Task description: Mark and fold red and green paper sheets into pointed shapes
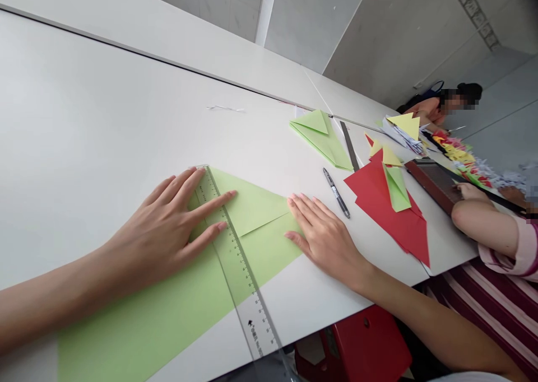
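Note:
A large light green paper sheet (168, 309) lies on the white table (84, 135), one corner folded over into a triangle (252, 205). A clear plastic ruler (241, 275) lies across the sheet. My left hand (168, 231) rests flat with fingers spread on the ruler and the paper. My right hand (321, 233) lies flat on the paper's right edge, fingers stretched out beside the fold. Neither hand grips anything.
A black pen (336, 192) lies right of my right hand. Beyond it are red sheets (390, 214), folded green papers (321, 135), a second ruler (349, 147) and yellow pieces (406, 125). A person in a striped top (500, 247) sits at the right. A red stool (361, 343) stands below the table edge.

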A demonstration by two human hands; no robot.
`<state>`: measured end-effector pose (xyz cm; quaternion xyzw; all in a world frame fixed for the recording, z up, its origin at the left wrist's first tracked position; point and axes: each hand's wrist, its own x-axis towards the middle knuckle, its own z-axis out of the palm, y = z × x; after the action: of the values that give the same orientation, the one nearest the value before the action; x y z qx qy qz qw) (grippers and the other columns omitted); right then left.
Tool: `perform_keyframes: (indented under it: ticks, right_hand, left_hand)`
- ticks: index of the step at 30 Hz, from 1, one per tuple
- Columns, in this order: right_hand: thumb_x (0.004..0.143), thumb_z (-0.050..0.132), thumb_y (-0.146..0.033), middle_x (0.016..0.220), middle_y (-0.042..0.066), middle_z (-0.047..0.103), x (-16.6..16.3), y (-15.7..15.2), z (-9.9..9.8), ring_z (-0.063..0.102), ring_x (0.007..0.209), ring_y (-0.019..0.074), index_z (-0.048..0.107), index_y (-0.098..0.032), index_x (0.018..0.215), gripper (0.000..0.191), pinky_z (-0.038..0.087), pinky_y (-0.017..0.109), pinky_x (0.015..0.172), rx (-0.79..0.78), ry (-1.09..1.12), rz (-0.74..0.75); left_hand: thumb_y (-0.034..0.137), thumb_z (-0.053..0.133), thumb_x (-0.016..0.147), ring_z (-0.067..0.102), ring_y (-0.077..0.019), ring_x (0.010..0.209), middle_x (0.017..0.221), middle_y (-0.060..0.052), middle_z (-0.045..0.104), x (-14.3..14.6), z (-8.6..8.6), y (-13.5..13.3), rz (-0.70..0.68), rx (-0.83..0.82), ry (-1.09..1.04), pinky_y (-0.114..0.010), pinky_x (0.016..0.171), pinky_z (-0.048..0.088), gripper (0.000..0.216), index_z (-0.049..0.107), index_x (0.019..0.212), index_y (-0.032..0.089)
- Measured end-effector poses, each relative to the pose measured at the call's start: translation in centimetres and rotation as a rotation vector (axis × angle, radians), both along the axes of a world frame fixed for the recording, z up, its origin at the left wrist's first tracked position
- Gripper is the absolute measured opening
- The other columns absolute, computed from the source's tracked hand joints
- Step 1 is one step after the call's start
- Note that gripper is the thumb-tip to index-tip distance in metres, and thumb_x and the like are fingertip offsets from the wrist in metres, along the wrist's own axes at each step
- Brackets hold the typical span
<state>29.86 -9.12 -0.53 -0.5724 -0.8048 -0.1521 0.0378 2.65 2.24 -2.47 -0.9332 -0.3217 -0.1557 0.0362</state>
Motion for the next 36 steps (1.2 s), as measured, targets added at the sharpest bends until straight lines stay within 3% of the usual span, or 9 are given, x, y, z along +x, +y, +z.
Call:
perform_keyframes:
  ticks: [13, 20, 28, 32, 36]
  right_hand:
    - [0.1, 0.042, -0.044, 0.124, 0.023, 0.063, 1.4, -0.8, -0.7, 0.061, 0.118, 0.0315, 0.058, 0.002, 0.127, 0.055, 0.052, 0.048, 0.101, 0.134, 0.011, -0.035]
    - [0.1, 0.044, -0.031, 0.134, 0.018, 0.058, 1.8, -1.3, -2.2, 0.053, 0.128, 0.0267, 0.052, -0.004, 0.135, 0.045, 0.051, 0.043, 0.103, 0.144, 0.256, -0.11]
    - [0.098, 0.045, -0.023, 0.133, 0.014, 0.06, 1.9, -1.5, -2.4, 0.054, 0.127, 0.0255, 0.051, -0.013, 0.138, 0.042, 0.052, 0.044, 0.101, 0.167, 0.385, -0.117]
    - [0.095, 0.049, -0.019, 0.134, 0.014, 0.06, 1.8, -1.7, -2.2, 0.059, 0.122, 0.0246, 0.059, -0.017, 0.129, 0.036, 0.052, 0.043, 0.1, 0.225, 0.431, -0.066]
    - [0.096, 0.046, -0.019, 0.146, 0.009, 0.048, 1.8, -1.5, -1.9, 0.049, 0.132, 0.0248, 0.059, -0.022, 0.131, 0.037, 0.044, 0.049, 0.109, 0.114, 0.416, 0.028]
  left_hand:
    - [0.049, 0.028, 0.099, 0.025, -0.0371, 0.142, 0.16, -0.005, 0.009, -0.1, 0.7, -0.4, -0.033, -0.014, -0.013, -0.055, 0.114, 0.026, 0.051, 0.029, 0.148, 0.039]
    - [0.051, 0.026, 0.099, 0.023, -0.0349, 0.144, 0.16, -0.005, 0.008, 0.0, 0.6, -0.4, -0.034, -0.034, -0.012, -0.055, 0.116, 0.023, 0.05, 0.03, 0.148, 0.039]
    - [0.051, 0.026, 0.098, 0.026, -0.0363, 0.143, 0.159, -0.006, 0.013, 0.0, 0.7, -0.3, -0.039, -0.041, -0.026, -0.056, 0.115, 0.025, 0.051, 0.034, 0.147, 0.038]
    - [0.053, 0.025, 0.098, 0.024, -0.0365, 0.143, 0.159, -0.006, 0.015, 0.1, 0.7, -0.4, -0.021, -0.047, -0.024, -0.056, 0.115, 0.025, 0.052, 0.034, 0.147, 0.038]
    - [0.054, 0.021, 0.098, 0.022, -0.0344, 0.145, 0.157, -0.005, 0.023, 0.2, 0.6, -0.4, -0.019, -0.065, -0.011, -0.056, 0.116, 0.024, 0.054, 0.03, 0.148, 0.039]
